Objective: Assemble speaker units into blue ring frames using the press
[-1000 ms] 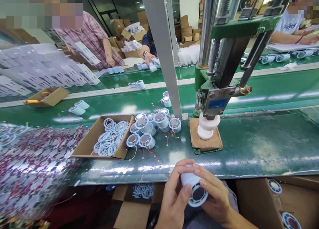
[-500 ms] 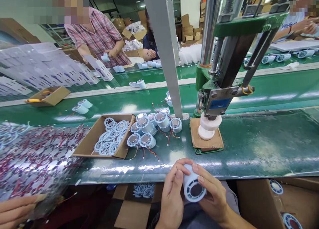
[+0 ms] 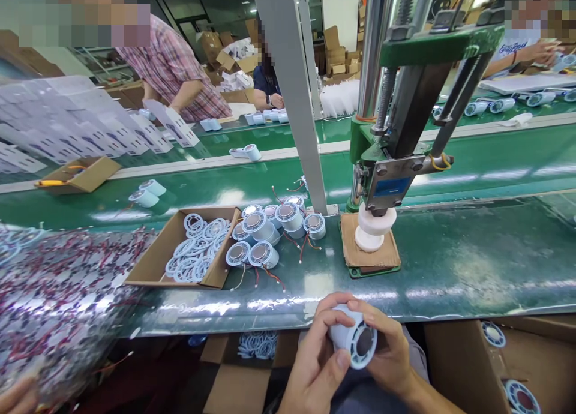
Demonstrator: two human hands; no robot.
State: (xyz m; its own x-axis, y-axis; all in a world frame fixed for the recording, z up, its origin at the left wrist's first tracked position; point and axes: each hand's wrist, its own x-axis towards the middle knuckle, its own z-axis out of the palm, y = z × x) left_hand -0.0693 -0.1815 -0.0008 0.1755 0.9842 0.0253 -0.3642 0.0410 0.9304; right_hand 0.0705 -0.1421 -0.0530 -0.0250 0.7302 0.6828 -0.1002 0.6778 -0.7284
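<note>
Between my two hands, low in the middle, is a light-blue cylindrical housing (image 3: 345, 336) with a slotted ring and a dark round centre at its end. My left hand (image 3: 315, 354) grips its left side, the thumb near the ring's lower edge. My right hand (image 3: 389, 345) is wrapped round the right side, fingers over the top. Ahead of my hands a press (image 3: 387, 180) carries a white round head above a white round block (image 3: 369, 239) on a cardboard-covered base (image 3: 390, 259). Several similar housings (image 3: 263, 253) with wires stand to the left.
A carton (image 3: 135, 277) of light-blue rings lies left on the green bench (image 3: 450, 270). Wired parts (image 3: 58, 306) are heaped at far left, near another person's hand (image 3: 20, 396). A grey post (image 3: 292, 96) rises behind. An open carton (image 3: 463, 360) sits lower right. People work across the belt.
My hands have turned the housing so its ringed end faces more to the right, and my left thumb has shifted down toward the ring. The co-worker's hand at lower left has drawn back.
</note>
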